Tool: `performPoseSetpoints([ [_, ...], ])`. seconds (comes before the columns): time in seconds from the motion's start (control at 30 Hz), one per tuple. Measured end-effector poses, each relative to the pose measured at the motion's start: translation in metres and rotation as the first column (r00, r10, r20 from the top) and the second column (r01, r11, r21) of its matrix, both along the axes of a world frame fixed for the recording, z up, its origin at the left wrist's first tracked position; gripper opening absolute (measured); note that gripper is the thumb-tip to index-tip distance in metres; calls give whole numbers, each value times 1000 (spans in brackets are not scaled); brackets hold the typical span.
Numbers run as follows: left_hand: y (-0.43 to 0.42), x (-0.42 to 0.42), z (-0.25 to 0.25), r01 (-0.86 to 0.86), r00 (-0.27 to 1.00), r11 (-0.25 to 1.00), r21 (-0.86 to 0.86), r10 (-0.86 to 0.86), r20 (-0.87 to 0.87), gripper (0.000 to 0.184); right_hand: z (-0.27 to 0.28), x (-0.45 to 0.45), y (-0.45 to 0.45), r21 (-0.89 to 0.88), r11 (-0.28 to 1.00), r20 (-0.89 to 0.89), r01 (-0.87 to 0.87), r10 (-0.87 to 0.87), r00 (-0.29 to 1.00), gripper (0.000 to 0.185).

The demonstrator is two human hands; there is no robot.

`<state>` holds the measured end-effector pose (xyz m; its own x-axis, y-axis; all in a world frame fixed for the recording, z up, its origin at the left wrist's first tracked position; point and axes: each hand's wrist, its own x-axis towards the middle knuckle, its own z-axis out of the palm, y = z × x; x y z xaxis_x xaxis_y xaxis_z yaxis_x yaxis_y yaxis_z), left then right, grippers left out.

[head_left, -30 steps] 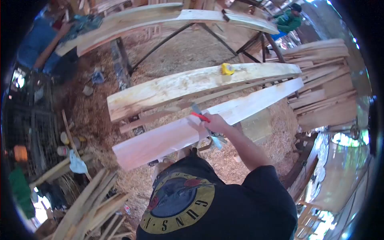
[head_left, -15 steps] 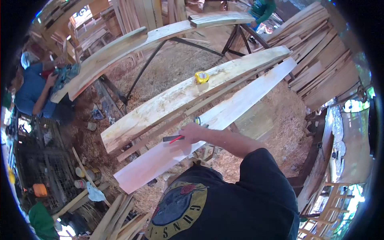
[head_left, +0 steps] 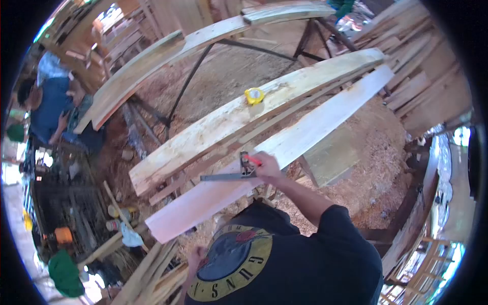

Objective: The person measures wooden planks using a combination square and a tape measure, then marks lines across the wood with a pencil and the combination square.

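Note:
My right hand [head_left: 268, 168] is closed around a combination square [head_left: 223, 177], its dark blade pointing left just above a long pale board [head_left: 198, 206]. A slim red thing, perhaps a pencil [head_left: 252, 160], is held in the same hand. My left hand [head_left: 197, 255] is low beside my black shirt, away from the board; its fingers are small and blurred. Beyond the board lies a thicker curved plank [head_left: 203, 129] with a yellow tape measure [head_left: 254, 96] resting on it.
A long curved beam [head_left: 168, 53] spans metal trestles [head_left: 190, 81] farther back. At the left a person in blue [head_left: 51, 109] works at the beam's end. Stacked planks [head_left: 422, 76] fill the right, an orange object [head_left: 63, 235] sits lower left, and wood shavings [head_left: 376, 173] cover the floor.
My right hand has lifted slightly and shifted right, and the combination square now shows fully in it. My left hand has come into view by my shirt. The view has tilted a little.

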<state>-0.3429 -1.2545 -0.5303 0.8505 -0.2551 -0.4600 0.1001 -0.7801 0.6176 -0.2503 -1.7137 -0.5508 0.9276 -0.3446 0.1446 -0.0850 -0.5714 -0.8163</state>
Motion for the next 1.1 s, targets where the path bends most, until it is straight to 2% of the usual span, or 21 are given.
performPoseSetpoints([
  [0.07,-15,13,8,-38,999,995,93,40,-22,47,5,-8,-14,59,994,-70,88,-84,994,23],
  [0.1,-23,23,11,-73,994,983,169,85,-66,41,0,-10,-20,92,989,-95,119,-110,989,23],
  [0.17,-32,39,11,-104,993,987,121,95,75,34,-5,-12,-32,241,959,-111,153,-129,985,24],
  [0.23,-39,54,16,-73,982,997,36,65,179,26,3,-11,-50,130,990,-74,50,-41,996,26],
  [0.3,-52,62,26,-195,962,978,-78,206,180,20,-33,5,-80,-201,979,60,16,-4,998,27],
  [0.33,-55,63,31,-245,947,960,-137,267,177,17,-30,13,-89,-271,962,-15,-33,30,999,26],
  [0.4,-55,62,36,-262,945,957,-126,281,168,15,-23,32,-111,-406,905,-163,-128,66,984,25],
  [0.5,-58,53,41,-237,946,967,-93,252,203,16,-28,69,-136,-539,820,-122,-190,148,982,21],
  [0.6,-52,36,34,-237,940,967,-91,252,230,18,-33,99,-149,-593,758,-186,-271,199,962,22],
  [0.7,-48,20,37,-305,937,949,-84,315,150,18,-42,120,-157,-573,665,-454,-479,229,861,23],
  [0.8,-43,7,29,-332,931,940,-76,340,134,17,-47,133,-156,-547,561,-685,-621,125,717,22],
  [0.9,-43,1,23,-352,919,932,-87,362,157,17,-48,138,-156,-519,553,-731,-652,107,673,20],
  [0.97,-42,1,20,-376,916,923,-80,383,117,17,-49,144,-156,-533,542,-723,-650,106,682,24],
  [1.0,-41,3,19,-357,918,930,-87,366,151,16,-48,143,-155,-540,537,-720,-648,105,686,26],
  [1.07,-40,10,16,-317,918,943,-102,332,218,16,-27,139,-147,-563,560,-669,-607,123,733,21],
  [1.1,-44,15,23,-345,912,932,-109,360,196,15,-19,136,-147,-574,572,-642,-586,129,756,19],
])
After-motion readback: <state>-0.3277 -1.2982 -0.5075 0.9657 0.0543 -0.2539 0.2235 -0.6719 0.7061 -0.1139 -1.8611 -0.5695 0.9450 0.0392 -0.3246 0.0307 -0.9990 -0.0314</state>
